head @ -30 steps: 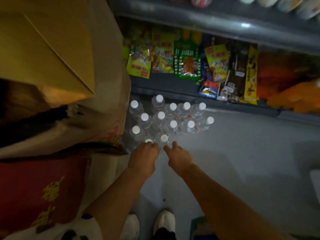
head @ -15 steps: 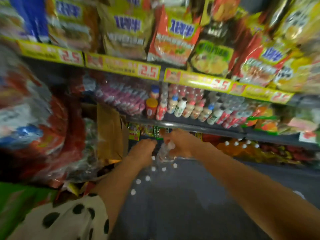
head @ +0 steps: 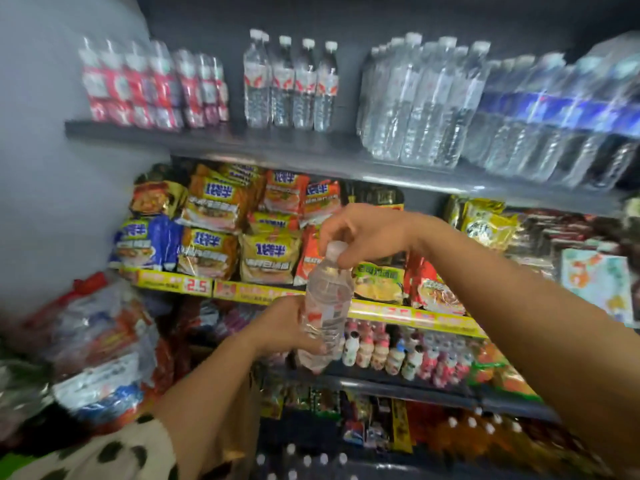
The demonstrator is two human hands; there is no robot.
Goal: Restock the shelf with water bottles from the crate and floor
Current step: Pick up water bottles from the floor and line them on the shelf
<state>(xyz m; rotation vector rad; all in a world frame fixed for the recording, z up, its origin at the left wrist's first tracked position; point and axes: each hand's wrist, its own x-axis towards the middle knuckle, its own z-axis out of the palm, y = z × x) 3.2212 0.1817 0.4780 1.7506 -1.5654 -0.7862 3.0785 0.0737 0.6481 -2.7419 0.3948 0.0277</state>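
A clear water bottle (head: 325, 306) with a white cap is held upright in front of the shelves. My left hand (head: 282, 329) grips its lower body from the left. My right hand (head: 363, 233) pinches its cap from above. The top grey shelf (head: 287, 147) carries rows of water bottles: a short row with white caps (head: 291, 81) in the middle, red-labelled ones (head: 152, 88) at left, larger ones (head: 426, 102) at right. White caps of the bottles on the floor (head: 304, 462) show at the bottom edge.
Instant noodle packets (head: 221, 216) fill the shelf under the water, above yellow price strips (head: 242, 292). Small drink bottles (head: 391, 355) stand on the shelf below that. Bagged goods (head: 97, 344) pile up at left. Snack packets (head: 367, 420) fill the lowest shelf.
Both hands rose from the bottles on the floor carrying one bottle, and my view swung up from the floor to the upper shelves. The bottle is now at noodle-shelf height.
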